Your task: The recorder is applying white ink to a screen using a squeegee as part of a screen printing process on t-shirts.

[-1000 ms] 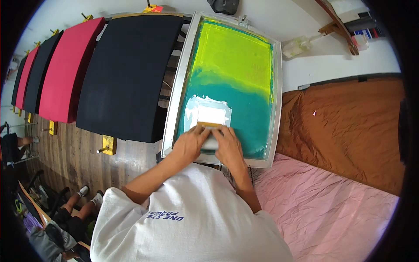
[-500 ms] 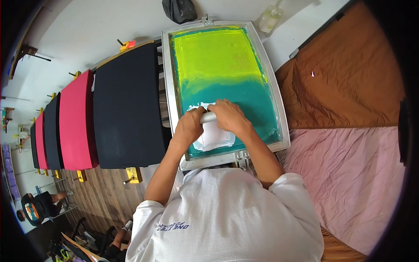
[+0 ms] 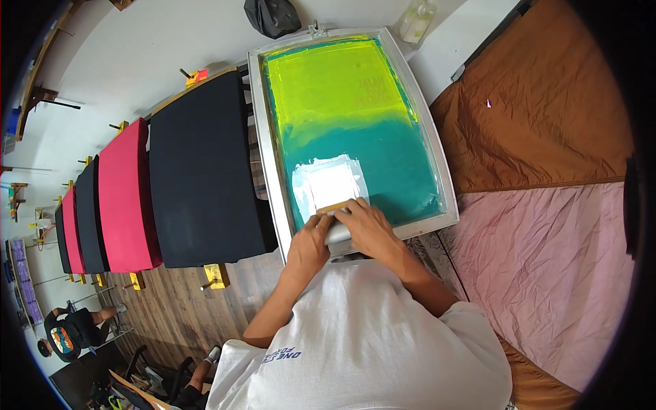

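A metal-framed printing screen (image 3: 432, 157) lies in front of me, its mesh yellow-green at the far end and teal at the near end. My left hand (image 3: 309, 247) and my right hand (image 3: 370, 234) are closed side by side around a squeegee (image 3: 333, 207) at the screen's near edge. A tan strip and part of a pale handle show between the fingers; its lower edge is hidden. Just beyond it, white ink (image 3: 333, 179) covers a bright rectangle with smeared, ragged borders.
Left of the screen stands a row of boards covered in black fabric (image 3: 205, 171) and pink fabric (image 3: 126, 198), with yellow clamps (image 3: 216, 275). A black bag (image 3: 272, 17) and a clear container (image 3: 417, 22) sit beyond. Brown and pink cloth (image 3: 526, 260) spreads right. Another person (image 3: 74, 333) is at lower left.
Both hands have pulled the squeegee toward my body, from over the white ink to the screen's near edge. More of the white rectangle is uncovered. My view has shifted slightly.
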A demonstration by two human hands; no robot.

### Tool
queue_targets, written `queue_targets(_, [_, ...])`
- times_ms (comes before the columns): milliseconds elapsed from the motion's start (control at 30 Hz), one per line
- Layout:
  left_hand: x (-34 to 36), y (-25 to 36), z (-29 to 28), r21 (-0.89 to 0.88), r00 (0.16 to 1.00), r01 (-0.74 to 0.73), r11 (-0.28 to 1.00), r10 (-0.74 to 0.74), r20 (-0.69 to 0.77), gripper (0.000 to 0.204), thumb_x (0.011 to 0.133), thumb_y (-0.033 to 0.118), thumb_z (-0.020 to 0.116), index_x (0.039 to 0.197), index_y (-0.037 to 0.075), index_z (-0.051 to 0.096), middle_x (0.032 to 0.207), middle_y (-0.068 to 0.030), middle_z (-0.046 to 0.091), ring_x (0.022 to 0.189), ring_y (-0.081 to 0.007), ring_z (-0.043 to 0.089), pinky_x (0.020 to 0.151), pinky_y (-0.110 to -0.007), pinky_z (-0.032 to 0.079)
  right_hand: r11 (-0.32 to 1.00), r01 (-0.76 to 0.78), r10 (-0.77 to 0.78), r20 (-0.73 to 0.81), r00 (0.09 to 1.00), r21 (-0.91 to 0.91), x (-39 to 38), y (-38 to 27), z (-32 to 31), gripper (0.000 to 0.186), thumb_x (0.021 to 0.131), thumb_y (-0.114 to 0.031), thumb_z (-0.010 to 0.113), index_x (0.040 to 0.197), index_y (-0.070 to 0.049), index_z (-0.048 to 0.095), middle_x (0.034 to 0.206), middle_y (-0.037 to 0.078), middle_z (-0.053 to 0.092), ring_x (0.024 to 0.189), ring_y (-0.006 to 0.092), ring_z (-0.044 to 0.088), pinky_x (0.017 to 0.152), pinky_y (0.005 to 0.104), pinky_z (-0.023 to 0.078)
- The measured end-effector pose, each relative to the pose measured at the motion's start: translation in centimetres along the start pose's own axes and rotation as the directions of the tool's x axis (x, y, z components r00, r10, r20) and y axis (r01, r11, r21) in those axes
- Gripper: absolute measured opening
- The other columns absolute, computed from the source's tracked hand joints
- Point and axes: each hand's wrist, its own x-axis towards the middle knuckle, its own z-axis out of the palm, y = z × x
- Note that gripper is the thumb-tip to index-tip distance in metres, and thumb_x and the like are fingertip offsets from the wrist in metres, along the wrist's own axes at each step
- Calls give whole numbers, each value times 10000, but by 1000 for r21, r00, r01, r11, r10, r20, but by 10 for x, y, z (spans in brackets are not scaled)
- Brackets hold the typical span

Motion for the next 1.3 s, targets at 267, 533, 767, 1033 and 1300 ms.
queue_targets(267, [-16, 15, -8, -20, 991, 60, 998, -57, 124, 543, 684, -113, 606, 1214, 2, 591, 1147, -224, 634, 965, -424, 649, 845, -442, 548, 998, -67, 65, 155, 986, 9, -18, -16, -10, 454, 682, 91, 628, 1121, -22, 636, 1107, 150, 573, 1041, 346, 558, 839, 443, 518])
queue_targets(533, [13, 20, -20, 71, 998, 0, 997, 4, -58, 383, 697, -81, 625, 1067, -38, 535, 1096, -240, 610, 964, -420, 632, 810, -443, 549, 997, -14, 9, -58, 998, -81, 13, -18, -14, 410, 721, 76, 596, 1123, 3, 633, 1131, 177, 561, 1105, 355, 541, 863, 436, 525])
queue_targets(767, [46, -14, -3, 43, 975, -60, 997, 67, -211, 537, 686, -138, 545, 1212, -35, 510, 1225, -295, 577, 1075, -474, 592, 873, -480, 537, 994, 6, -25, -177, 984, -109, 40, 6, 1, 318, 812, 12, 576, 1126, -4, 626, 1137, 210, 560, 1129, 358, 545, 807, 406, 561])
queue_targets(1033, [50, -36, 19, 74, 955, -93, 993, 110, -274, 571, 669, -154, 538, 1227, -35, 511, 1266, -291, 557, 1160, -478, 543, 915, -477, 520, 989, 45, -74, -210, 975, -141, 52, 21, 19, 312, 828, -15, 566, 1134, -18, 630, 1145, 196, 566, 1125, 357, 550, 806, 401, 566])
queue_targets(1300, [48, -23, 18, 10, 958, -67, 998, 68, -280, 529, 663, -178, 519, 1175, -52, 557, 1231, -276, 581, 1124, -467, 564, 944, -479, 498, 1000, -21, 18, -131, 991, -20, 45, 18, 12, 396, 761, 78, 578, 1141, -16, 639, 1207, 166, 580, 1181, 343, 528, 858, 428, 545])
